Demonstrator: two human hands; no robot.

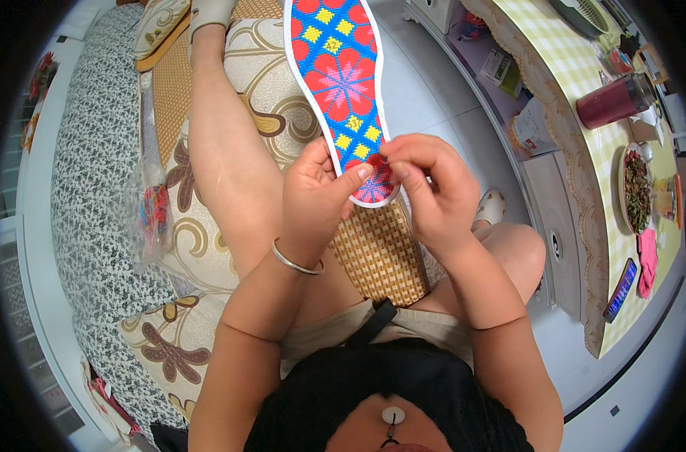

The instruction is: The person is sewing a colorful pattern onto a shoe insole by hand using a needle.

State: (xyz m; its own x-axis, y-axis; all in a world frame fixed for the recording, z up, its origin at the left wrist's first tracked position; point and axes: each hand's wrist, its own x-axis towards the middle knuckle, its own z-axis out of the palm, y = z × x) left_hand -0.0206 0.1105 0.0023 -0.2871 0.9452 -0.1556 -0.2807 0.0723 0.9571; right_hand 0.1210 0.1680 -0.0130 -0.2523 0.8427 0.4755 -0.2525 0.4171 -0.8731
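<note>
An embroidered shoe insole with red flowers, yellow patches, a blue ground and a white edge lies lengthwise in front of me. My left hand is closed on its narrow near end, thumb on top and fingers beneath. At the right edge of that end, my right hand is closed in a pinch with thumb and forefinger together. Whatever is between those fingertips is too small to make out. Part of the near flower is hidden by my left thumb.
Left of my leg, a clear bag with bright coloured threads lies on the patterned sofa cover. At right, a table with a checked cloth bears a dark red cup, a plate of dried food, a pink cloth and a remote control.
</note>
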